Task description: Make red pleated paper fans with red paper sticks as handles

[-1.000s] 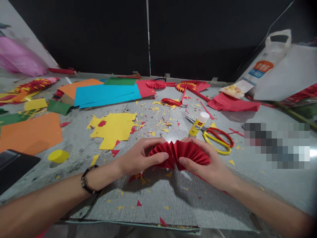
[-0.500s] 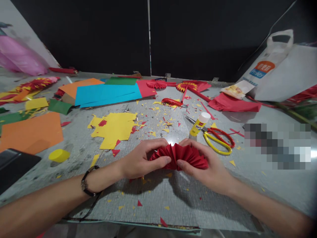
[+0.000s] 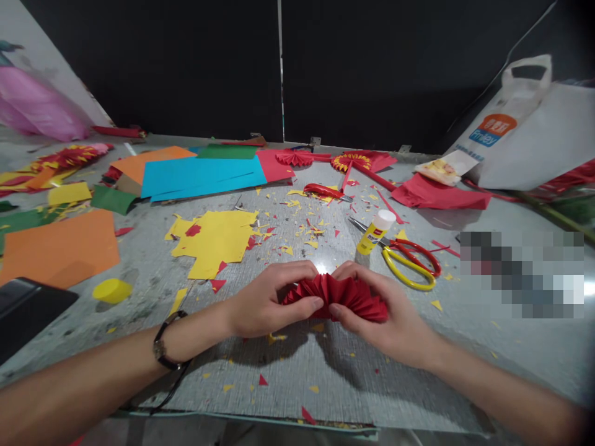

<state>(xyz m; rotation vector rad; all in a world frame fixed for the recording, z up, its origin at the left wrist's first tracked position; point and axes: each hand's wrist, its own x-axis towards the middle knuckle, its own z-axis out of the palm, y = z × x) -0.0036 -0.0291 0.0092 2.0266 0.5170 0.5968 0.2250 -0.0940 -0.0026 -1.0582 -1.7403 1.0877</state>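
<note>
A red pleated paper fan is held low over the table between both hands. My left hand is closed on its left end, thumb on the near side and fingers behind. On the right end, my right hand grips the folds the same way, the two thumb tips close together near the middle. Just beyond the right hand stands a glue stick with a white top and yellow label. Beside it lie scissors with one red and one yellow handle, blades pointing away to the left.
Yellow paper with cut edges and several scraps lie about the table. Further back are blue sheets, a red-handled tool and a white plastic bag. At left sit a yellow cap, orange paper and a black device.
The fan's pleats have been pressed slightly closer together and tilted a little between my hands. Both hands keep nearly the same place and grip.
</note>
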